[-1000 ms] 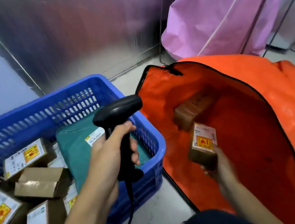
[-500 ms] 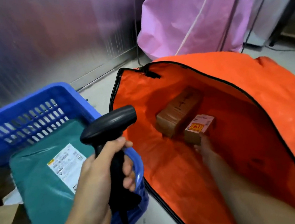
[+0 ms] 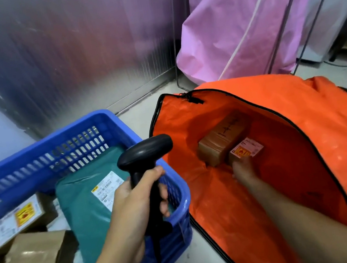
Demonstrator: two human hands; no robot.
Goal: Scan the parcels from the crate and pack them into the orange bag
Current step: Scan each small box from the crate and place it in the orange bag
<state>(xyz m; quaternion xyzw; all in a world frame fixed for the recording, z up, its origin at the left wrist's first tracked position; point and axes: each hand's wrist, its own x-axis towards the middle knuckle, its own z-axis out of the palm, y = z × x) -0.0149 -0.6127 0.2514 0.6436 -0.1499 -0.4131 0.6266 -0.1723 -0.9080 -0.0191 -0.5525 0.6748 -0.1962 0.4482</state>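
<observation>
Right hand (image 3: 243, 169) reaching deep inside the orange bag (image 3: 319, 130), fingers touching the near end of a small labelled parcel (image 3: 245, 151); whether gripping it or just letting go, impossible to tell. Parcel lying on the bag's floor, label up, pressed against a larger brown box (image 3: 223, 140) just behind and to the left of it. Bag lying open on the floor, black zip edge framing the mouth.

Left hand (image 3: 134, 203) clenching the grip of a black barcode scanner (image 3: 145, 153), head pointing right, cable trailing down, hovering over the right corner of the blue crate (image 3: 70, 137). Crate holding a green mailer (image 3: 84, 206) with a white label, plus several cardboard parcels (image 3: 38, 251) heaped on the left. Pink sheeting (image 3: 240, 16) hanging behind the bag
</observation>
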